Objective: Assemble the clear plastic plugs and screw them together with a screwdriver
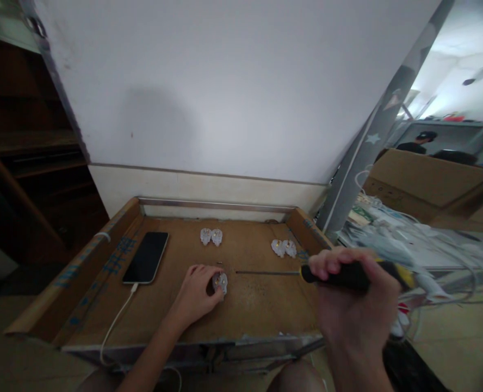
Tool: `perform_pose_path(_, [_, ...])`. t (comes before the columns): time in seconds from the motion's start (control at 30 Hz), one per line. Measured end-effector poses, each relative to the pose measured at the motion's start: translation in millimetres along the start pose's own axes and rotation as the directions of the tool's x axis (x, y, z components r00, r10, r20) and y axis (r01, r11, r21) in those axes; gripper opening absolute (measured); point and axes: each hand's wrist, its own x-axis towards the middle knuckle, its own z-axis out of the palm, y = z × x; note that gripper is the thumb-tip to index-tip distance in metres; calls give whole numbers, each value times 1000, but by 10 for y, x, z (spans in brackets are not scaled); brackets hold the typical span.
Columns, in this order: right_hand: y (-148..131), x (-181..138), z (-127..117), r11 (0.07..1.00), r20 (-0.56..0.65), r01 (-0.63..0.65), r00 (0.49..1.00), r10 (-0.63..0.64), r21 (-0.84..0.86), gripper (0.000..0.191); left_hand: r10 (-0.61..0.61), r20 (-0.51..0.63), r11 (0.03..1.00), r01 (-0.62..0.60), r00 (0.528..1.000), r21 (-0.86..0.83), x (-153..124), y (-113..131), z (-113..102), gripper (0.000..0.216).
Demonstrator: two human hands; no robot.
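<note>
Between the thumb and fingers of my left hand (198,291) is a small clear plastic part (221,283) with metal bits in it, resting at the cardboard surface. My right hand (353,296) is wrapped round the black and yellow handle of a screwdriver (268,273). Its long shaft points left, and the tip is a short way right of the held part, apart from it. A tiny dark piece, perhaps a screw (220,263), lies just above my left fingers. Two similar pairs of clear plastic parts lie farther back, one pair in the middle (211,236) and one on the right (284,247).
A phone (146,257) with a white charging cable (119,316) lies at the left of the cardboard-lined tray (249,316). Raised cardboard sides (82,261) and a white wall (233,98) bound it. To the right are tangled white cables (408,234) and a cardboard box (433,185); a person (419,143) is beyond.
</note>
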Motion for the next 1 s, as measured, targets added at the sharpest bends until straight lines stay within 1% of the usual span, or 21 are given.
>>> perform_pose_path(0.07, [-66,-20,40,997,-127,65,990,-58,51,16,-5,11,1000,5,1000,15,14,13,-9,29])
perform_pose_path(0.17, [-20,-56,75,990,-218,134,968,-123,35,13,-22,29,999,21,999,36,29,28,-21,29])
perform_pose_path(0.23, [93,-64,73,993,-284,114,954,-99,37,13,-35,35,998,33,999,51,33,35,-23,28])
perform_pose_path(0.33, [283,-63,34,995,-377,76,925,-46,64,19,-45,46,998,42,998,55,31,34,-17,29])
perform_pose_path(0.43, [410,-76,-16,997,-447,53,894,-19,64,25,-45,50,998,43,998,48,29,23,-6,29])
perform_pose_path(0.57, [476,-88,-62,997,-484,56,875,-28,44,26,-37,50,998,35,998,44,34,16,-3,28])
perform_pose_path(0.8, [501,35,-158,993,-475,116,875,-87,32,26,-36,50,999,34,998,33,37,2,3,29])
perform_pose_path(0.87, [526,71,-148,994,-498,100,864,-66,42,25,-29,48,999,28,998,25,33,-11,9,29])
perform_pose_path(1.0, [596,99,-115,997,-514,11,857,33,81,27,-32,44,999,30,999,26,28,-27,18,29])
